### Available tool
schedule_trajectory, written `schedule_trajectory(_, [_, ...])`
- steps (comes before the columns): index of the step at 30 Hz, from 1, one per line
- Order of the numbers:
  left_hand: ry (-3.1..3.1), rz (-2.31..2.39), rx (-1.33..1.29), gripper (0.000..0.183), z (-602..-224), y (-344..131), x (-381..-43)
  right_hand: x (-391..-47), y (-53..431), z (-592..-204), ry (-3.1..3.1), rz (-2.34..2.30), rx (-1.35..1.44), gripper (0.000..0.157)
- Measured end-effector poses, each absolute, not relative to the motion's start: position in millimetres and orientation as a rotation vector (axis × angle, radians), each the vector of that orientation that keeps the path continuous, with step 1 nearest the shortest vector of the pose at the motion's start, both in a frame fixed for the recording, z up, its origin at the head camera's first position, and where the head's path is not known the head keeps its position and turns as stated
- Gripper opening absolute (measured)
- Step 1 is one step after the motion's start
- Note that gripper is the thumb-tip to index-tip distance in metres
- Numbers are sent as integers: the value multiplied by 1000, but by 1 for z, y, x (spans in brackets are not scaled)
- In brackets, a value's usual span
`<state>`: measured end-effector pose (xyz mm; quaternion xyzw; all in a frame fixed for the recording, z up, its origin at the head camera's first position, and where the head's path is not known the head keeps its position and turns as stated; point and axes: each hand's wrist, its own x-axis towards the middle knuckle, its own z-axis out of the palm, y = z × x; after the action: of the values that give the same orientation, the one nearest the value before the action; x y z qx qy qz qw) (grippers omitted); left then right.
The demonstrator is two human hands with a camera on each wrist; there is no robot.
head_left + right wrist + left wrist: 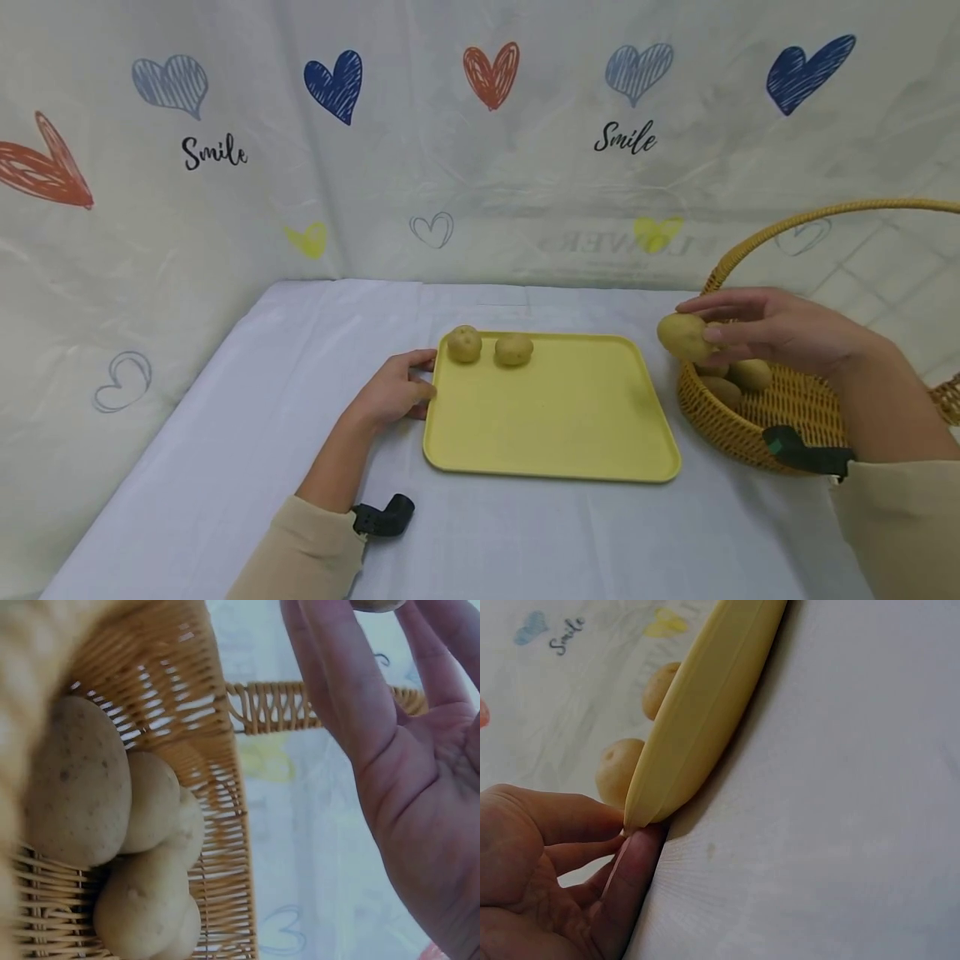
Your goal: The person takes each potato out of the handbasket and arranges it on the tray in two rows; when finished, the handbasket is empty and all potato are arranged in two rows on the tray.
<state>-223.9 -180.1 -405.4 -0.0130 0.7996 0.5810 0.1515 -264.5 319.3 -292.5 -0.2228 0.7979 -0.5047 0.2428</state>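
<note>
My right hand holds a potato between thumb and fingers, raised over the left rim of a wicker basket. Only a sliver of that potato shows at the top of the right wrist view. Below the hand, several more potatoes lie in the basket. On the left, my left hand pinches the left edge of a yellow tray, thumb and finger meeting at its rim in the left wrist view. Two potatoes sit near the tray's back left corner, side by side.
The basket's tall arched handle rises beside my right hand. A white cloth covers the table, and a white curtain printed with hearts hangs behind. Each wrist wears a black camera mount.
</note>
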Motion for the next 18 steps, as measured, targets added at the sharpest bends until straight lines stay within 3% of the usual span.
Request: schedule_trajectory(18, [2281, 1675, -19, 69, -404, -182, -223, -266, 286, -280, 2143, -1367, -693, 45])
